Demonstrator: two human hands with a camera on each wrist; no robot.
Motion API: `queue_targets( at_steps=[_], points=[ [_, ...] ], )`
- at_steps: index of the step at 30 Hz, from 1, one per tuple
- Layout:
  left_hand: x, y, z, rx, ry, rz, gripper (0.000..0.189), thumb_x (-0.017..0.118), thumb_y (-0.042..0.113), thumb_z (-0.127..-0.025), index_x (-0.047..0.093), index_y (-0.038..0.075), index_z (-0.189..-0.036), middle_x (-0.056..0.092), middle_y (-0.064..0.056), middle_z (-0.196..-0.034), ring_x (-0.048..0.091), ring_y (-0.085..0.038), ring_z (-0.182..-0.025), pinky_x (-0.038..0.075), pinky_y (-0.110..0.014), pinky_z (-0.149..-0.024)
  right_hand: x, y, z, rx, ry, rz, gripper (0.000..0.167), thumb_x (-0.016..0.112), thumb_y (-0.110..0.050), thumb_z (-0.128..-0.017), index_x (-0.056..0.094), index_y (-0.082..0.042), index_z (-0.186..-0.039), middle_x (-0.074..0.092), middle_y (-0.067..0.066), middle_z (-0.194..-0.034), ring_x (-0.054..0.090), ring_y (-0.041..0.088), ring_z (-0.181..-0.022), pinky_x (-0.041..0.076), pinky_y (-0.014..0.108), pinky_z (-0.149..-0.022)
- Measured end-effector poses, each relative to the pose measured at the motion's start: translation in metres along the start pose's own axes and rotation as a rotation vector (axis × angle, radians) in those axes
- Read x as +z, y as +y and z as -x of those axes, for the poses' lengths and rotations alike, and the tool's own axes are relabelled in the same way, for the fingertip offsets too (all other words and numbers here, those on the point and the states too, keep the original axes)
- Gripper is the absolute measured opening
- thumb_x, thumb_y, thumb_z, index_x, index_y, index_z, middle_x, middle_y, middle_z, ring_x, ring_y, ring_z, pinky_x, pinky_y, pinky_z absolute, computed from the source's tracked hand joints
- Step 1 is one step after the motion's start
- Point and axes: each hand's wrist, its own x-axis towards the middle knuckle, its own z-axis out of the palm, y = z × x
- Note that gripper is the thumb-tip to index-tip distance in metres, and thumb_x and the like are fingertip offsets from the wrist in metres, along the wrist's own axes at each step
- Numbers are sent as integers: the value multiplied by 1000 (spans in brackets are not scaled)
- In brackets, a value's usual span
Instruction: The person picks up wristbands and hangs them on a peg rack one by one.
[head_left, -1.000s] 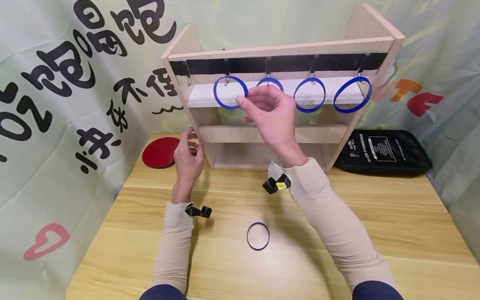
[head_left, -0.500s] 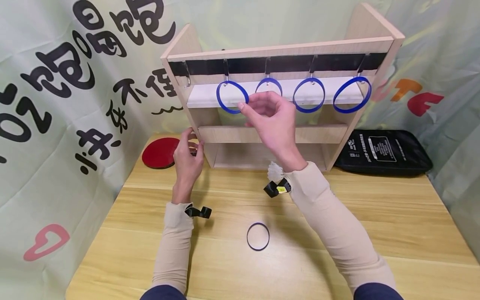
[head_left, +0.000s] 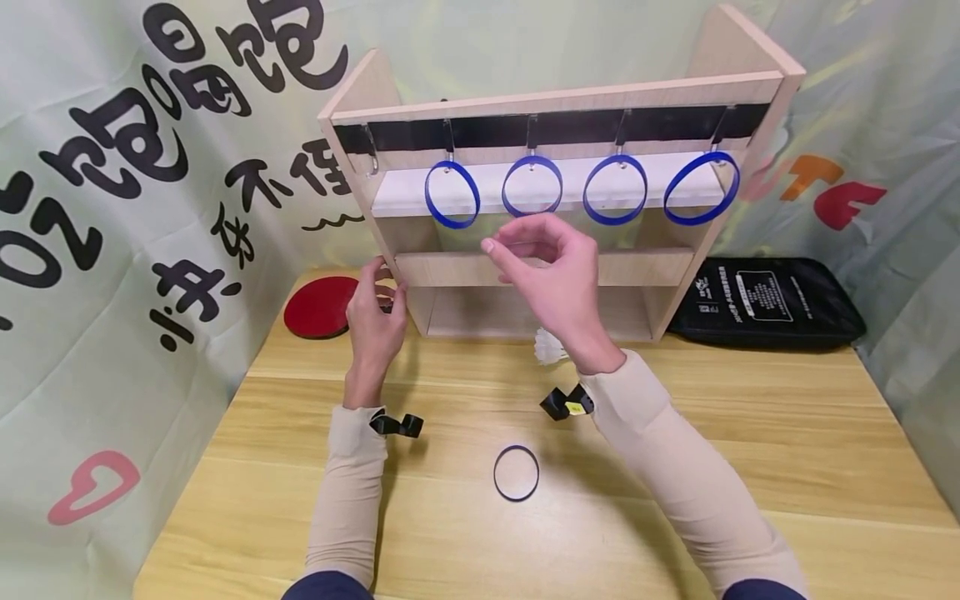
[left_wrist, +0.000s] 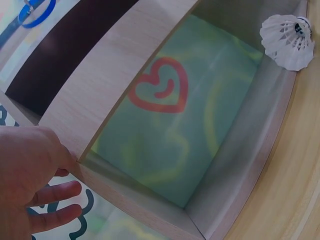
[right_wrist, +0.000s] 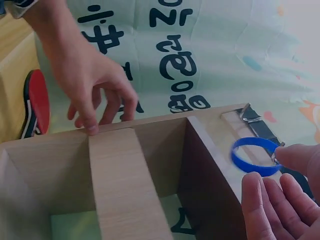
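A pale wooden rack (head_left: 420, 268) carries a black strip with several metal hooks. From these hang several blue rings, the leftmost ring (head_left: 428, 198) turned slightly sideways. My right hand (head_left: 562, 275) is just below the rings, thumb and fingers apart with nothing between them. In the right wrist view, a blue ring (right_wrist: 245, 166) appears just past the fingertips. My left hand (head_left: 377, 321) grips the left side panel of the rack (right_wrist: 75, 137), thumb at the front edge and fingers on the outer side. The leftmost hook (head_left: 374, 158) bears no ring.
A dark ring (head_left: 516, 500) lies flat on the wooden table (head_left: 450, 533). A white shuttlecock (head_left: 549, 347) is at the rack's lower front edge. A red table tennis bat (head_left: 318, 307) lies left of the rack, a black case (head_left: 768, 304) to its right.
My right hand has let go of the leftmost blue ring and moved down and slightly right. That ring now hangs freely from its hook. My left hand has stayed put.
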Motion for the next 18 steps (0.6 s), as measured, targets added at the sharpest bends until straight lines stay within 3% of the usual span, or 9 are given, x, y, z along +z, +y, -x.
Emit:
queue_targets(
  at_steps=[6, 10, 18],
  points=[
    [0, -1, 0, 2, 3, 5, 44, 71, 8, -105, 59, 1, -146, 75, -23, -127, 76, -41, -94, 68, -58, -84, -9, 16, 21, -5, -86, 124, 23, 90, -14, -91, 79, -5, -109, 82, 9, -106, 77, 11, -89, 66, 25, -74],
    [0, 0, -1, 8, 11, -6, 44, 72, 8, -104, 59, 2, -146, 75, -22, -126, 76, -40, -94, 68, -56, -83, -16, 30, 39, 33, -156, 219, 22, 90, -17, -92, 79, -9, -109, 82, 5, -109, 77, 11, -95, 65, 22, -76],
    [0, -2, 0, 2, 7, -20, 45, 72, 9, -105, 58, 2, -147, 75, -22, -127, 76, -38, -94, 69, -52, -84, -21, 45, 68, 130, -272, 259, 21, 90, -17, -91, 80, -13, -109, 83, 4, -106, 78, 15, -96, 65, 24, -76]
  ],
)
